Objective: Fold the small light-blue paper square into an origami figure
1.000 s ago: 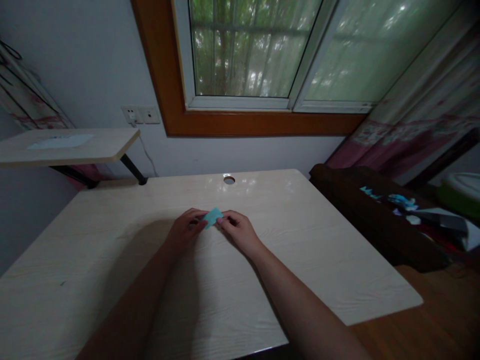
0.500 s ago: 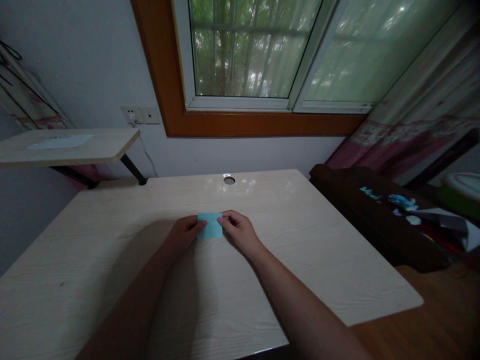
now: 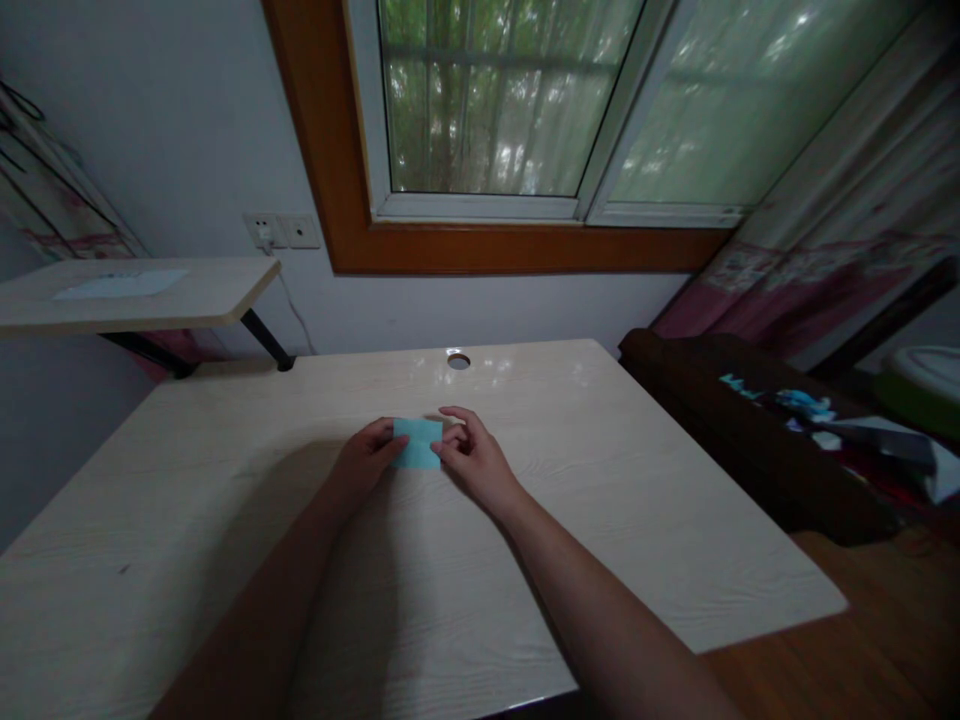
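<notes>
A small square of light blue paper (image 3: 418,443) is held up over the pale wood-grain desk (image 3: 645,500), between my two hands. My left hand (image 3: 366,452) pinches its left edge, thumb on the near face and fingers behind. On the other side, my right hand (image 3: 474,455) grips the right edge between thumb and bent fingers, with the index finger raised away from the sheet. The fingers behind the paper are partly hidden.
A raised shelf (image 3: 225,295) on black legs stands at the desk's back left, with a white sheet (image 3: 120,284) on it. A round cable hole (image 3: 458,361) lies near the back edge. To the right, a dark brown piece of furniture (image 3: 720,430) carries papers and blue scraps.
The paper and both hands have shifted slightly up and left. My right index finger has lifted off the paper's top corner.
</notes>
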`<state>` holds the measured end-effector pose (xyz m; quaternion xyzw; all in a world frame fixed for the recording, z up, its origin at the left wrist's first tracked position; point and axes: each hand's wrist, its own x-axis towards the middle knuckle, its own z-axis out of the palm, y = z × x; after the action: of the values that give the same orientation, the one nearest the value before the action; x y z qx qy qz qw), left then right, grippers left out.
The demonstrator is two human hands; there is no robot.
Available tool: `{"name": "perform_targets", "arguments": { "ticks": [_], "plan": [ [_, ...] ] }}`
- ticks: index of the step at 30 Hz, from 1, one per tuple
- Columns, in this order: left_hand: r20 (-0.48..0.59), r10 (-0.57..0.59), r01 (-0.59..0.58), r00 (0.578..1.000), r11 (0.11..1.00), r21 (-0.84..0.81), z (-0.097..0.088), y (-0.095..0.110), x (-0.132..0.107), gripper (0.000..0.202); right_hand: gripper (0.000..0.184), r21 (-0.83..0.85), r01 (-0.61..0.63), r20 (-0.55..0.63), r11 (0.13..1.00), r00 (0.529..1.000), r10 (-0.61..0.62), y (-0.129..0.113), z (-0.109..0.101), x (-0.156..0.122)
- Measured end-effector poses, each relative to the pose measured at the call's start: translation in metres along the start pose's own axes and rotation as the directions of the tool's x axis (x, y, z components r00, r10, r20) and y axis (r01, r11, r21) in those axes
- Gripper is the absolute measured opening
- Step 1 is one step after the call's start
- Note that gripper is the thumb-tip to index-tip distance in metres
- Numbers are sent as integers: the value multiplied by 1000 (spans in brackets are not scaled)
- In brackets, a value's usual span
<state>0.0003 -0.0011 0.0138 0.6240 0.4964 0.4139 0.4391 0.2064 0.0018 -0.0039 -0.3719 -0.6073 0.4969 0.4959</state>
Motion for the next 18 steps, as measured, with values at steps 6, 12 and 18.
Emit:
{"name": "perform_targets", "arguments": {
  "ticks": [6, 12, 18],
  "plan": [
    [-47, 36, -37, 998, 999, -16, 1, 8, -3, 55, 44, 96, -8, -27, 995, 1000, 10, -3, 0, 0],
    [-24, 21, -23, 1000, 997, -79, 3, 13, -6, 56, 21, 30, 53, -37, 998, 998, -52, -6, -1, -1],
    [-3, -20, 19, 1000, 994, -107, 2, 17, -7, 57, 28, -252, 200, -16, 947, 977, -211, -13, -2, 0]
  ]
}}
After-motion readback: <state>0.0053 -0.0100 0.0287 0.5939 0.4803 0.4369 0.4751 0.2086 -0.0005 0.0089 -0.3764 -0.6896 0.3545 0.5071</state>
